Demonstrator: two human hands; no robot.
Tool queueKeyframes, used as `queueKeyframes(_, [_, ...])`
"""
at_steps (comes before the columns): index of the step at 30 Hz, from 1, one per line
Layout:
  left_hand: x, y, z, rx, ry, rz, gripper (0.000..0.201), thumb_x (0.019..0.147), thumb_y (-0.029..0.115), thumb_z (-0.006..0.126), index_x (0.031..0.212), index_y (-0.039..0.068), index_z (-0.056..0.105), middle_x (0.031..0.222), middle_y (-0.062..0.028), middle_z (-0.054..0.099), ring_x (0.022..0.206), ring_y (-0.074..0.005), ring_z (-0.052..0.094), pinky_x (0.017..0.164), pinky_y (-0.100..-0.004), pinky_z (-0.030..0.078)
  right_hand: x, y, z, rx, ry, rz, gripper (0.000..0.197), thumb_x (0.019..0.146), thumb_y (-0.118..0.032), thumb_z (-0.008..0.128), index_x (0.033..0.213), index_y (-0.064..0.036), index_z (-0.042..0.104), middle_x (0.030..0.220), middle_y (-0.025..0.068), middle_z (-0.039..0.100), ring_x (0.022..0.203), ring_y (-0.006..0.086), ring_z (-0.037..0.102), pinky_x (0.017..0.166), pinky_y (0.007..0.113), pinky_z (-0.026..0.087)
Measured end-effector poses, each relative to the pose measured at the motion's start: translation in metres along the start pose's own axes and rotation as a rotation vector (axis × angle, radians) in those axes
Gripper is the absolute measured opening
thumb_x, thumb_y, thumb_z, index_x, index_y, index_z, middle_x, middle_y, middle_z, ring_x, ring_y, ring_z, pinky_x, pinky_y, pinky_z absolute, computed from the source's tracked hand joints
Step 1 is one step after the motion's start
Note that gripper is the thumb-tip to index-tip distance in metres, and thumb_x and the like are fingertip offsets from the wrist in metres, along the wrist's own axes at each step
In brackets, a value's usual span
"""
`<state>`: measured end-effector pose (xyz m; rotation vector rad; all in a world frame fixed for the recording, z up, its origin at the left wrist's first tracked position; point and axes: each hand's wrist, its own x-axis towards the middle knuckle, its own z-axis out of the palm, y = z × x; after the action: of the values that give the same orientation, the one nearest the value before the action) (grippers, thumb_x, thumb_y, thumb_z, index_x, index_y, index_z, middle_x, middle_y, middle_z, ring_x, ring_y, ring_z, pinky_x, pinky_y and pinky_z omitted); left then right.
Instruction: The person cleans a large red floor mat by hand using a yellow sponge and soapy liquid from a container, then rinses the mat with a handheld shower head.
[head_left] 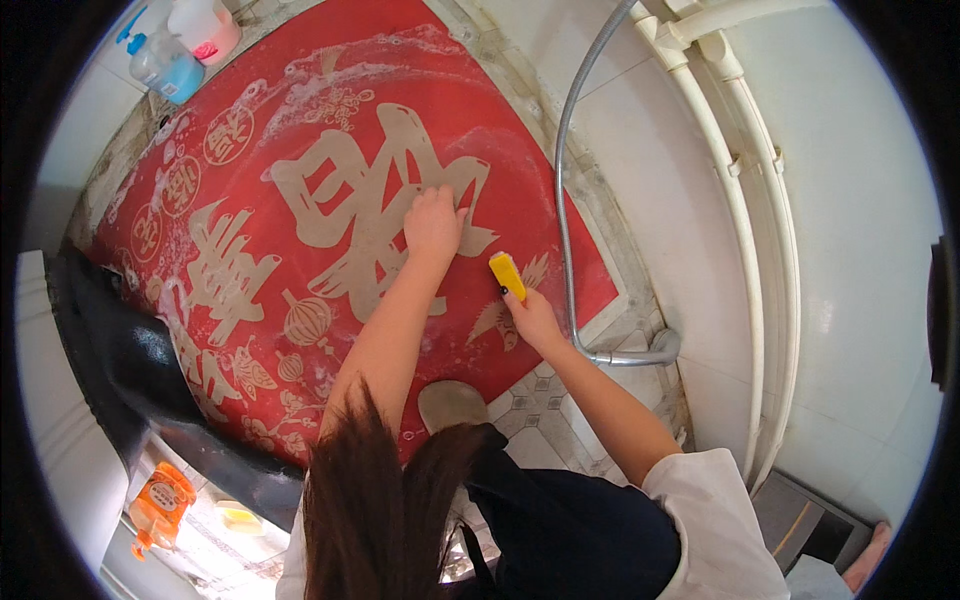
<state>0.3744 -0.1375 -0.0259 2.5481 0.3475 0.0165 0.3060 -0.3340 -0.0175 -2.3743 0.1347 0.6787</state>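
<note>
A large red mat [385, 85] with pale beige characters and patterns lies on the floor, streaked with white suds. My left hand [435, 225] rests palm down on its middle, over the big beige character, thumb apart from the fingers and nothing visible in it. Nearer and to the right, my right hand [533, 318] is closed round a yellow block-shaped hand tool [507, 272] with a small black spot; its kind is unclear. The tool points away from me, above the mat's right part. What lies under my left palm is hidden.
A grey shower hose [562, 190] runs down the right side to a metal pipe [640, 357]. White pipes [735, 185] line the wall. Pump bottles [165, 68] stand far left. A black glossy object [130, 330] borders the left edge; an orange bottle [163, 500] is near left.
</note>
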Motion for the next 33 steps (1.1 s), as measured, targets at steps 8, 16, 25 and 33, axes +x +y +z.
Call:
queueKeyframes(8, [-0.002,-0.016,-0.001,-0.008,-0.100,0.112,0.011,0.078,0.012,0.051,0.085,0.004,0.049,0.089,-0.0131,0.053,0.086,-0.0309,0.051,0.072,-0.0392,0.043,-0.029,0.044,-0.016,-0.040,-0.013,0.081,0.031,0.080,-0.029,0.053,0.081,0.0012,0.055,0.069,0.0179,0.058,0.066,0.0314,0.057,0.059,0.038,0.043])
queueKeyframes(16, [-0.063,-0.076,-0.074,-0.042,-0.240,0.118,0.016,0.080,0.020,0.049,0.087,0.005,0.053,0.086,-0.0148,0.056,0.081,-0.0335,0.054,0.068,-0.0408,0.044,-0.068,0.101,0.013,0.290,0.088,0.250,0.032,0.080,-0.029,0.054,0.079,0.0028,0.056,0.064,0.0160,0.057,0.062,0.0275,0.058,0.055,0.038,0.042])
queueKeyframes(25, [-0.258,-0.197,-0.241,-0.229,-0.137,-0.235,0.017,0.077,0.011,0.057,0.094,0.007,0.057,0.080,-0.0130,0.061,0.074,-0.0253,0.061,0.066,-0.0315,0.048,-0.083,0.070,0.038,0.084,-0.005,0.136,0.036,0.080,-0.034,0.052,0.078,0.0016,0.055,0.067,0.0167,0.057,0.065,0.0298,0.057,0.059,0.039,0.042])
queueKeyframes(33, [-0.451,-0.273,-0.264,0.430,0.109,-0.842,0.036,0.079,0.027,0.057,0.105,0.002,0.055,0.112,-0.0171,0.051,0.098,-0.0271,0.054,0.078,-0.0366,0.045,-0.075,0.000,0.041,0.001,-0.149,-0.202,0.031,0.081,-0.029,0.053,0.081,0.0021,0.053,0.071,0.0165,0.057,0.068,0.0286,0.057,0.059,0.036,0.042])
